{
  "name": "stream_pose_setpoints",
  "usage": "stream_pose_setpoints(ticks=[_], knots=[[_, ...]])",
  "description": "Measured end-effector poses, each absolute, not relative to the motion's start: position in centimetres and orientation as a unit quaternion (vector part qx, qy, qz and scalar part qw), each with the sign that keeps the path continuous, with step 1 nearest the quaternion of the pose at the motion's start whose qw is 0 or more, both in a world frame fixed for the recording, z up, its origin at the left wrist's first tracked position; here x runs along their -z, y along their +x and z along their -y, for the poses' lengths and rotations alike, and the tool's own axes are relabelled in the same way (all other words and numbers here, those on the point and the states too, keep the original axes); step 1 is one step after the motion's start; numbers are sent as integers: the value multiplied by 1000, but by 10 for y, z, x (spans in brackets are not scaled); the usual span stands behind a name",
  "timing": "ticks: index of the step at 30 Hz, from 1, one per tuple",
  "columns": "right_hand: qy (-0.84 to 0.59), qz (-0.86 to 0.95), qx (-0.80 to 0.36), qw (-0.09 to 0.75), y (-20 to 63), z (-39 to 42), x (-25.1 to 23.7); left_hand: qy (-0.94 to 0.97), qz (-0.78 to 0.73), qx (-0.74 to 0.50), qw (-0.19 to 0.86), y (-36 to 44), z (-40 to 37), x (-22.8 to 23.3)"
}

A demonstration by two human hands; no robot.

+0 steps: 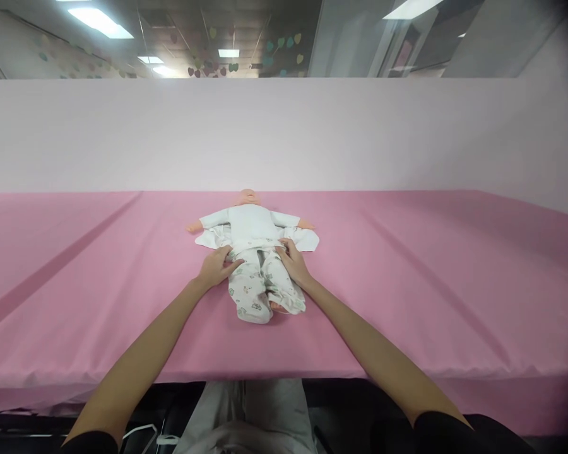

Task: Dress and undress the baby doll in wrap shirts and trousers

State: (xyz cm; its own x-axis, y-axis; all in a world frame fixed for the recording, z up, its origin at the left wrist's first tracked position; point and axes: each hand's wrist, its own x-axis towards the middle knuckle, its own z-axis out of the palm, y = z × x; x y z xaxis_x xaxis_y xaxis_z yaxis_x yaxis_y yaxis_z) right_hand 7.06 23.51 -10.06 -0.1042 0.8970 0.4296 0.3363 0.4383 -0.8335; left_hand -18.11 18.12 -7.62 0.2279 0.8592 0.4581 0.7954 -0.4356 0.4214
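A baby doll (248, 198) lies on its back, head away from me and arms spread wide. It wears a white long-sleeved top (252, 222) and white printed pants (250, 291). My left hand (216, 266) grips the pants near the waist on the left, thumb over the fabric. On the other side, my right hand (292, 261) pinches the waist edge of the pants. White cloth (307, 239) spreads out beneath the doll's arms. One foot (278, 308) shows at the right leg opening; the left leg's end is covered by fabric.
A pink cloth (388, 284) with fold creases covers the table, its front edge close to my lap. Behind it stands a white partition (284, 132). My legs in light trousers (250, 416) are below the table edge.
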Motion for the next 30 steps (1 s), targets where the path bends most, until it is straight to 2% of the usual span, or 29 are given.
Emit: stream_pose_setpoints(ticks=[14, 30], knots=[[-459, 721, -266, 446, 76, -231, 93, 783, -528, -319, 78, -179, -182, 78], [-456, 723, -262, 449, 76, -231, 92, 778, -534, -318, 90, -177, -179, 75]])
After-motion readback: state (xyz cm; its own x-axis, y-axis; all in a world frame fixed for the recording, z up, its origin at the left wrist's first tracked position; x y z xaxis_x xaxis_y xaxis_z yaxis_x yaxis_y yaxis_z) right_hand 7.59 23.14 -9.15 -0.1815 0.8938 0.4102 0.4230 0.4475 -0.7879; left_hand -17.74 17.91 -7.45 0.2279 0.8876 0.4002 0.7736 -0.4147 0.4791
